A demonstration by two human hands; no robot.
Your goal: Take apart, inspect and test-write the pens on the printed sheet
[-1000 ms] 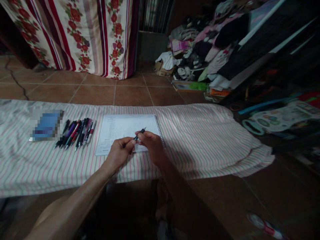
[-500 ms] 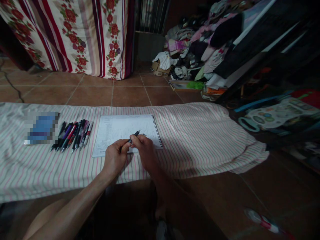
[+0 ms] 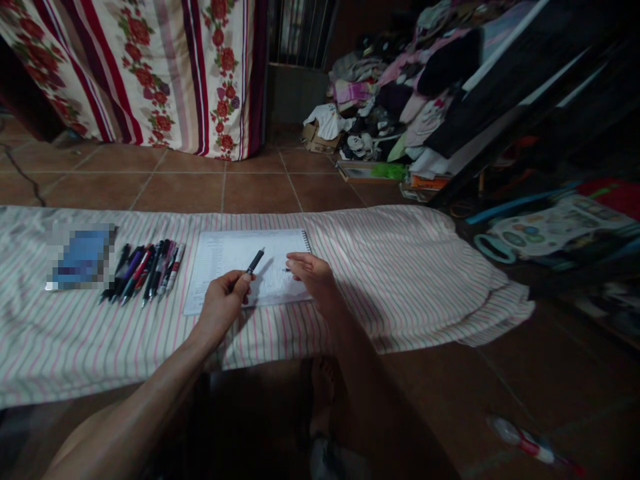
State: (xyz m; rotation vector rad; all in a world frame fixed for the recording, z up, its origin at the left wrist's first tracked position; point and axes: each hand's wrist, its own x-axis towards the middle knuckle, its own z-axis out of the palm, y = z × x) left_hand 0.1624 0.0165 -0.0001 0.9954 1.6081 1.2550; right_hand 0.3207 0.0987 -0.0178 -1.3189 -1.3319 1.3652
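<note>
My left hand (image 3: pixel 227 298) is closed around the lower part of a dark pen (image 3: pixel 255 261), which points up and away over the notebook. My right hand (image 3: pixel 314 275) is over the notebook's right side, fingers stretched out and apart from the pen. Just by its fingertips is a small dark thing (image 3: pixel 289 269), too small to name. The spiral notebook (image 3: pixel 210 267) lies flat, its page covered with faint marks and its coil on the right edge. Left of the notebook several pens (image 3: pixel 143 270) lie side by side in a row.
A striped cloth (image 3: pixel 400 273) covers the low surface under everything. At the far left lies a blurred-out blue rectangular object (image 3: pixel 83 257). Beyond are a floral curtain (image 3: pixel 175 80) and a heap of clothes (image 3: pixel 395 100). A clear-and-red bottle-like object (image 3: pixel 535 445) lies on the tiled floor.
Both hands were together on the pen. My right hand has let go and moved right, its fingers straightening. My left hand keeps the pen, now tilted more upright.
</note>
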